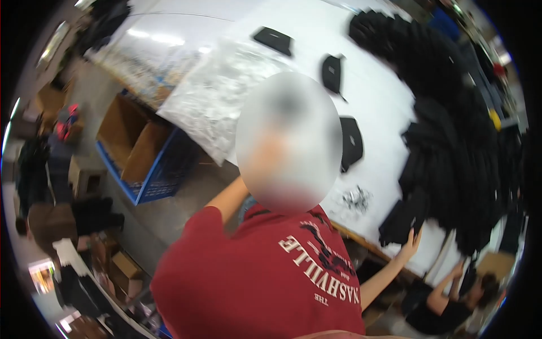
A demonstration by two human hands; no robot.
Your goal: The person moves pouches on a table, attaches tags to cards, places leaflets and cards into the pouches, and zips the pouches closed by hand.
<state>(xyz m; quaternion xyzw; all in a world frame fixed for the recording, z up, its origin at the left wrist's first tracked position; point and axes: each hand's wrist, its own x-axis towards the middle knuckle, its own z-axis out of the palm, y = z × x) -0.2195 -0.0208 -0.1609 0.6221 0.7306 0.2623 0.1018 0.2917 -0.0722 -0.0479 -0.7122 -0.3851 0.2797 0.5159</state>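
My left forearm reaches into a blurred oval, where my left hand is only a skin-coloured smear; its fingers and anything in them cannot be made out. A dark smudge lies just beyond it. Off to the right, my right hand grips the lower edge of a black fabric piece beside a large heap of black fabric goods. Three flat black pouch-like pieces with small pale labels lie on the white table: one at the far side, one in the middle, one partly behind the blur.
Clear plastic bags cover the left of the white table. Small metallic-looking bits lie near its front edge. A blue crate with cardboard stands on the floor at left. Other people are at both sides.
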